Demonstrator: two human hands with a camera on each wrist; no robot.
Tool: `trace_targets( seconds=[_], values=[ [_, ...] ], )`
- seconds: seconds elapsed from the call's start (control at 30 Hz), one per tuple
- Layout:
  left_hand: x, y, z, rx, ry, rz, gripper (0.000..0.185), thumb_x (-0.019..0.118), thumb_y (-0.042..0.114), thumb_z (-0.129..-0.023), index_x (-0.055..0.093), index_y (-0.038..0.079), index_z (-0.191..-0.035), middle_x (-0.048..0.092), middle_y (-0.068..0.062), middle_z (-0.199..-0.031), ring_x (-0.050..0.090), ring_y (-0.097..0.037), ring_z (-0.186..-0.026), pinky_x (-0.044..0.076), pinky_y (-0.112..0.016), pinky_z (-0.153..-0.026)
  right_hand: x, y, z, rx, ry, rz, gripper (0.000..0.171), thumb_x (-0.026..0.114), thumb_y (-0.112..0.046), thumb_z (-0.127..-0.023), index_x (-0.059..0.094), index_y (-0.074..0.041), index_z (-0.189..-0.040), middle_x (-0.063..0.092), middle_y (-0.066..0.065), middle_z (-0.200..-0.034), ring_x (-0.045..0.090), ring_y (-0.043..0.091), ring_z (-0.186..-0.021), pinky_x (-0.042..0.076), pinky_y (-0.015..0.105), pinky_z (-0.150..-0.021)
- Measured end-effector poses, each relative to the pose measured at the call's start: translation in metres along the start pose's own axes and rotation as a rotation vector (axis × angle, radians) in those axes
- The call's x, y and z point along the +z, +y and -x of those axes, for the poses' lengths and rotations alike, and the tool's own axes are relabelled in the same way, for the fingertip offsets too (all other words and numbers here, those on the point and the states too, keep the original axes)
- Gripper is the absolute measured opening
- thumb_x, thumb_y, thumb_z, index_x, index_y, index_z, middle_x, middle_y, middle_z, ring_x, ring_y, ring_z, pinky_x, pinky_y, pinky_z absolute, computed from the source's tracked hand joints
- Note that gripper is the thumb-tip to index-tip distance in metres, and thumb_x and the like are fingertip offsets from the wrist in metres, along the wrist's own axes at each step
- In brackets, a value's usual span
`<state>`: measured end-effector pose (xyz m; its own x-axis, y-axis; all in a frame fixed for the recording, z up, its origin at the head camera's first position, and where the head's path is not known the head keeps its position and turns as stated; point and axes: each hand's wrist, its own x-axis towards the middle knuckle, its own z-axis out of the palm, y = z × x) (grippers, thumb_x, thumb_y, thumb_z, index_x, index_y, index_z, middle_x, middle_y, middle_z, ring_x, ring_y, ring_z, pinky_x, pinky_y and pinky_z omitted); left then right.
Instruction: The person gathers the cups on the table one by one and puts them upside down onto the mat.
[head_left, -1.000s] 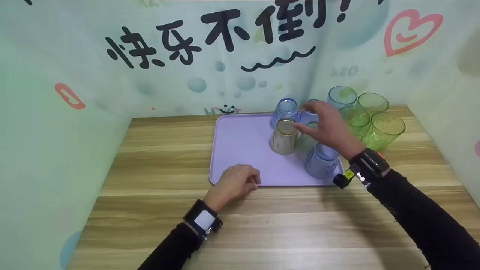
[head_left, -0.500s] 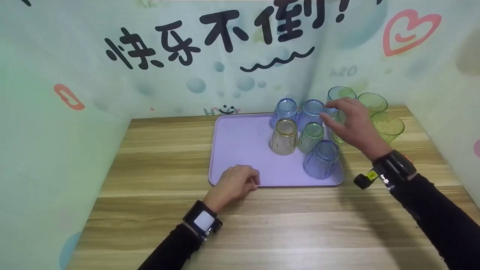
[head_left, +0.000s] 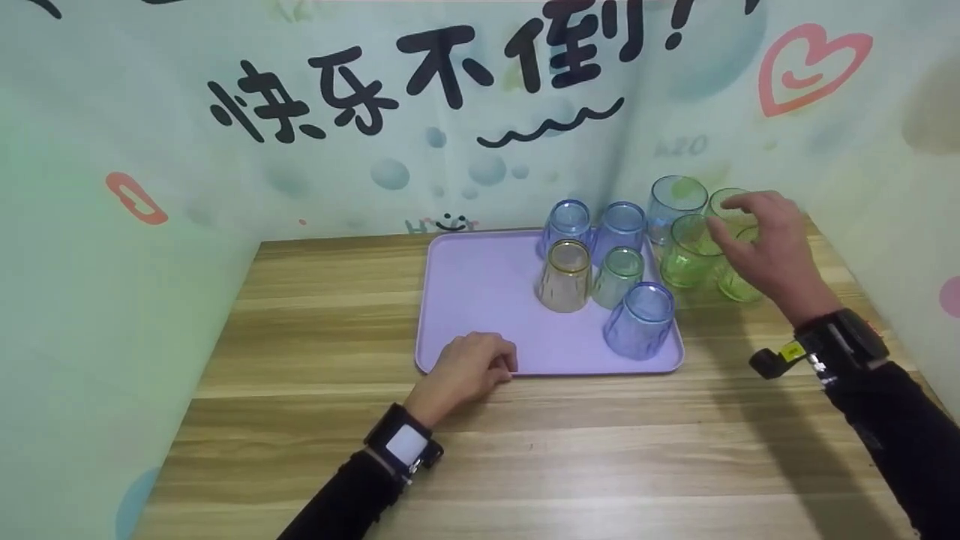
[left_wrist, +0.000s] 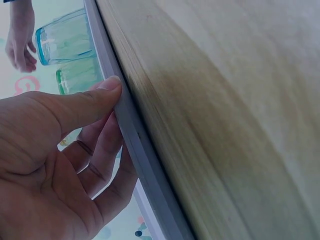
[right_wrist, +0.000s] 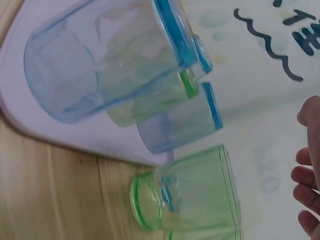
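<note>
Fingers of the right hand [head_left: 776, 251] are curved and parted from the thumb, with nothing gripped; the hand hovers over the standing glasses, between 2 and 3 o'clock with the tray's centre as dial centre. Contact with the far green glass [head_left: 735, 219] cannot be told. Left hand [head_left: 463, 369], toward 8 o'clock: thumb and curled fingers pinch the rim of the lilac tray [head_left: 480, 289]. Besides the far one, mouth-up off the tray: blue glass [head_left: 677, 202] at 2, left green glass [head_left: 686, 262] at 2:30, near green glass [head_left: 736, 286] toward 3. Mouth-down on the tray: five glasses, the front blue glass [head_left: 640, 322] at 3:30. Possible failures (judgement): standing glasses are packed closely, so a thumb entering low could knock the left green glass or clink neighbours; smooth walls may slip under a fingertip-only hold; a low return toward 9 o'clock could clip the front blue glass; a tug by the left hand could shift the tray and its load. Versus 0.5 s earlier: right hand has moved toward 3 o'clock, uncovering the left green glass and covering more of the two rightmost; left hand and tray load show no clear change.
</note>
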<state>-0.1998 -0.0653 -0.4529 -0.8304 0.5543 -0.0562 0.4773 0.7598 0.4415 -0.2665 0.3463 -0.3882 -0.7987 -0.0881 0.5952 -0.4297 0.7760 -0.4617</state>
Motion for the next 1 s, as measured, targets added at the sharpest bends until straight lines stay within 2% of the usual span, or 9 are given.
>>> trace_targets(
  seconds=[0.13, 0.37, 0.5, 0.7, 0.8, 1.0],
  values=[
    [0.000, 0.000, 0.000, 0.004, 0.003, 0.003, 0.008, 0.079, 0.012, -0.089, 0.074, 0.018, -0.090, 0.065, 0.009, -0.084, 0.061, -0.013, -0.083, 0.049, -0.036, -0.077, -0.012, 0.016, 0.007, 0.094, -0.001, 0.014, 0.041, 0.070, -0.020, -0.095, 0.061, 0.011, -0.120, 0.058, 0.030, -0.116, 0.048, 0.045, -0.108, 0.032, 0.057, -0.092],
    [0.001, -0.002, 0.000, 0.013, 0.013, 0.011, 0.008, 0.079, 0.012, -0.089, 0.074, 0.018, -0.090, 0.065, 0.009, -0.083, 0.061, -0.013, -0.081, 0.049, -0.036, -0.076, -0.029, 0.045, 0.019, 0.298, -0.084, 0.003, 0.068, 0.071, -0.032, -0.096, 0.042, 0.010, -0.141, 0.040, 0.034, -0.137, 0.036, 0.050, -0.123, 0.029, 0.064, -0.100],
    [0.001, -0.001, 0.000, 0.013, 0.012, 0.016, 0.008, 0.078, 0.011, -0.089, 0.074, 0.018, -0.089, 0.065, 0.009, -0.082, 0.061, -0.013, -0.082, 0.049, -0.036, -0.077, -0.038, 0.057, 0.025, 0.375, -0.131, -0.056, 0.082, 0.071, -0.036, -0.095, 0.030, 0.008, -0.151, 0.033, 0.035, -0.146, 0.030, 0.053, -0.132, 0.025, 0.066, -0.107],
    [0.000, -0.001, 0.000, 0.026, 0.021, 0.012, 0.007, 0.078, 0.011, -0.089, 0.074, 0.017, -0.089, 0.065, 0.008, -0.082, 0.062, -0.014, -0.082, 0.050, -0.036, -0.077, -0.046, 0.073, 0.033, 0.508, -0.262, -0.203, 0.098, 0.072, -0.041, -0.094, 0.009, -0.004, -0.160, 0.020, 0.032, -0.159, 0.016, 0.049, -0.145, 0.017, 0.069, -0.111],
    [0.001, -0.001, 0.000, 0.018, 0.014, 0.009, 0.007, 0.078, 0.011, -0.089, 0.074, 0.017, -0.090, 0.065, 0.008, -0.082, 0.062, -0.014, -0.083, 0.049, -0.037, -0.078, -0.049, 0.082, 0.037, 0.543, -0.313, -0.267, 0.102, 0.073, -0.037, -0.094, 0.002, -0.008, -0.161, 0.015, 0.031, -0.161, 0.011, 0.048, -0.147, 0.014, 0.068, -0.111],
    [0.000, -0.002, 0.000, 0.015, 0.005, 0.012, 0.008, 0.078, 0.011, -0.089, 0.074, 0.018, -0.090, 0.065, 0.009, -0.082, 0.062, -0.014, -0.084, 0.049, -0.037, -0.079, -0.047, 0.089, 0.044, 0.563, -0.382, -0.308, 0.113, 0.079, -0.027, -0.091, -0.009, -0.009, -0.160, 0.014, 0.031, -0.162, 0.012, 0.048, -0.147, 0.016, 0.067, -0.111]
  ],
)
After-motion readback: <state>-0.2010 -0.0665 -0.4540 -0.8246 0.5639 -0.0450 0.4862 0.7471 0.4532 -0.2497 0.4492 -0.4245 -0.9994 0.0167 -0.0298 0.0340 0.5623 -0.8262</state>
